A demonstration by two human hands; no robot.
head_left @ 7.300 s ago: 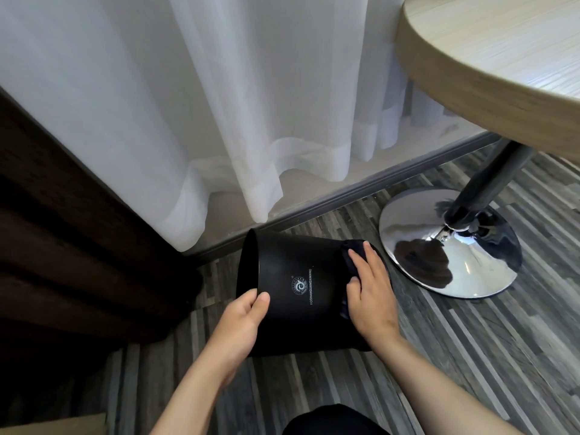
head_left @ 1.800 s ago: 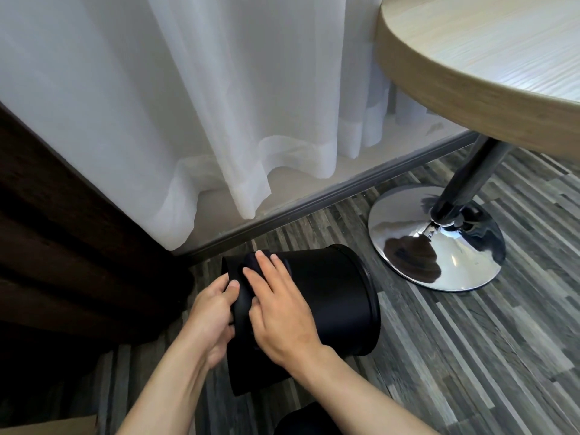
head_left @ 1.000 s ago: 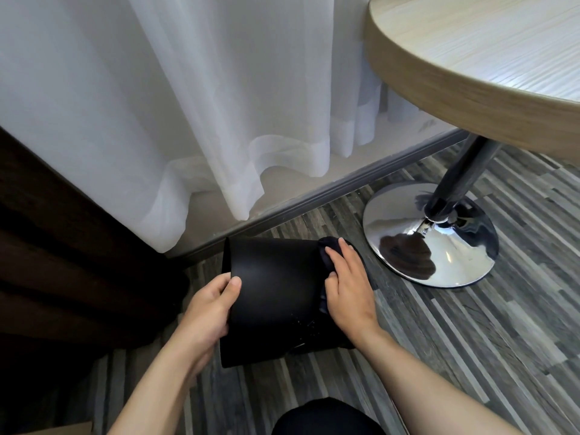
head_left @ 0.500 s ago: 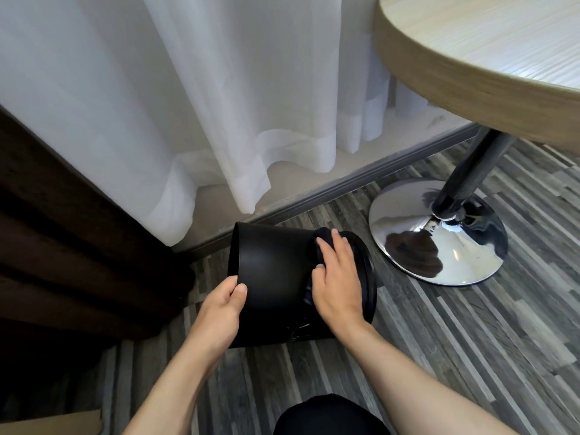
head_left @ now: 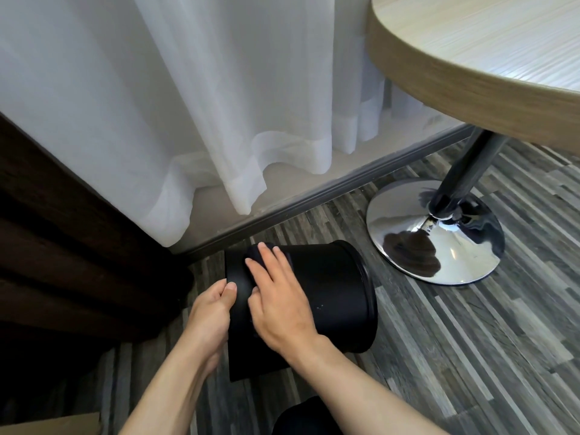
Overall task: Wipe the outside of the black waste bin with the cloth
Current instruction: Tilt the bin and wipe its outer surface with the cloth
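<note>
We lay the bin [head_left: 329,296] sideways, left hand [head_left: 210,312] gripping its end, right hand [head_left: 276,306] pressing the cloth [head_left: 255,252] flat (wall reachable).

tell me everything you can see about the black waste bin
The black waste bin is a round, matte, plastic-looking tub lying on its side on the striped grey floor, one end pointing right toward the chrome table base. A raised lip rings that end. The left hand steadies its left end, thumb on the edge. The right hand lies flat on its upper side, pressing a dark cloth that shows past the fingertips.
</note>
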